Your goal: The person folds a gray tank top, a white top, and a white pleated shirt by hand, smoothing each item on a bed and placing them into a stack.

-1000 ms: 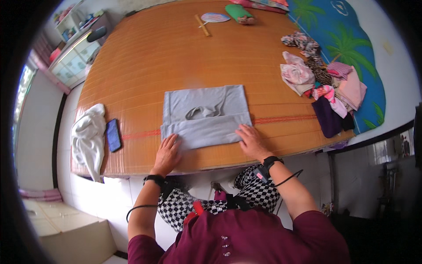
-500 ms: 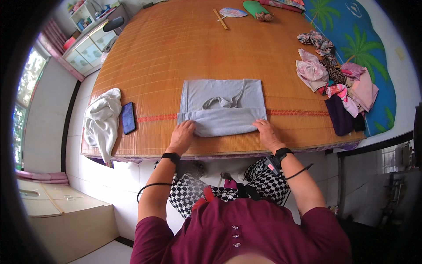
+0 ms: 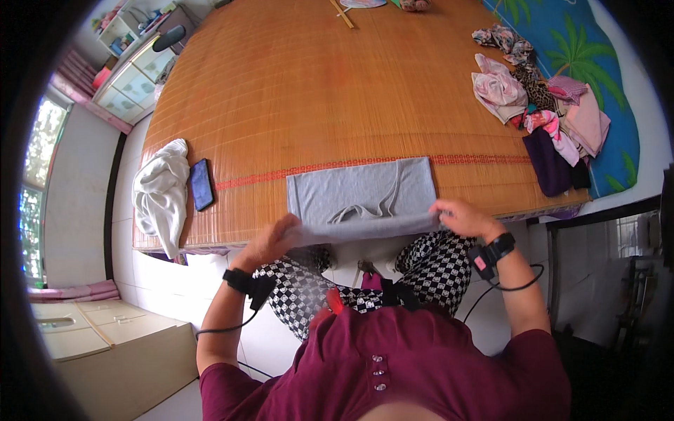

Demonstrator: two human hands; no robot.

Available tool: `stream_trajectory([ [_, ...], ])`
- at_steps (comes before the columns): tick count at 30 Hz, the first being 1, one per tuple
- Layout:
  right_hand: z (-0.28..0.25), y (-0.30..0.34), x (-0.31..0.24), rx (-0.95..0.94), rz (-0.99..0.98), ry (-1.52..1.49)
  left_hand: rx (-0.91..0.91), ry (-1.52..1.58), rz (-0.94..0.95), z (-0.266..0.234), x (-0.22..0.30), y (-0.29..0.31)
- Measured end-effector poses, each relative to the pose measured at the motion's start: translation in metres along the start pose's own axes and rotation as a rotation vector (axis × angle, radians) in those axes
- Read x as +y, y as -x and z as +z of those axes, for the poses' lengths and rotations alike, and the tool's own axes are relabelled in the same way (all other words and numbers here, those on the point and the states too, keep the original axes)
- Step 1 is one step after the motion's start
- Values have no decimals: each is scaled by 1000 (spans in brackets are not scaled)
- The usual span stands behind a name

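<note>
A light grey folded garment point(image 3: 358, 184), with a loose loop of the same cloth lying on it, rests on the near part of the bed mat and reaches to its front edge. My left hand point(image 3: 272, 241) is closed on the near left corner, slightly smeared by motion. At the near right corner, my right hand point(image 3: 465, 217) pinches the cloth between thumb and fingers. The near edge is lifted and stretched between both hands, just over the bed's edge. Which kind of garment it is, I cannot tell.
Left on the brown woven mat point(image 3: 302, 98) lie a crumpled white cloth point(image 3: 160, 193) and a dark phone point(image 3: 201, 184). A heap of clothes point(image 3: 540, 112) sits at the right, beside a blue palm-print cloth point(image 3: 586, 63). A yellow stick point(image 3: 342, 14) lies far back.
The grey garment has been drawn toward me, to the bed's front edge. Both hands have risen with its near edge, which lay flat on the mat before.
</note>
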State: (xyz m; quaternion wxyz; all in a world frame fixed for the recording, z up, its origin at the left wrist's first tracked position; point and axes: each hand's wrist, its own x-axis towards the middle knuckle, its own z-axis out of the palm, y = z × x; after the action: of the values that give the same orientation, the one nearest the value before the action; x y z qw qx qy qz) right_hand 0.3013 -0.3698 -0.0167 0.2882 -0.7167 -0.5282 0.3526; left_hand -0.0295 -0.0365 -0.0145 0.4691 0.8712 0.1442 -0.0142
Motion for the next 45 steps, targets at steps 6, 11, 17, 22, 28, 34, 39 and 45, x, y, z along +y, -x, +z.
stream_trajectory([
  [6, -34, -64, 34, 294, 96, -362, 288, 17, -51, -15, -23, -80],
  [11, -18, -98, 56, 445, 200, -186, 389, -240, -191, 3, -55, -119],
  [17, 11, -91, 44, 754, 23, 108, 268, -181, -357, -2, -63, -111],
  [22, 28, -95, -5, 667, -144, 558, 517, -607, -135, 17, -38, -112],
  [28, 79, -118, 8, 450, -60, 591, 392, -638, 81, 105, 13, -137],
  [34, 76, -118, 0, 455, -65, 557, 395, -680, 53, 118, 6, -139],
  [39, 75, -120, -4, 454, -54, 577, 381, -653, 54, 114, 7, -139],
  [45, 60, -126, 9, 421, -49, 563, 286, -623, 41, 90, 1, -135],
])
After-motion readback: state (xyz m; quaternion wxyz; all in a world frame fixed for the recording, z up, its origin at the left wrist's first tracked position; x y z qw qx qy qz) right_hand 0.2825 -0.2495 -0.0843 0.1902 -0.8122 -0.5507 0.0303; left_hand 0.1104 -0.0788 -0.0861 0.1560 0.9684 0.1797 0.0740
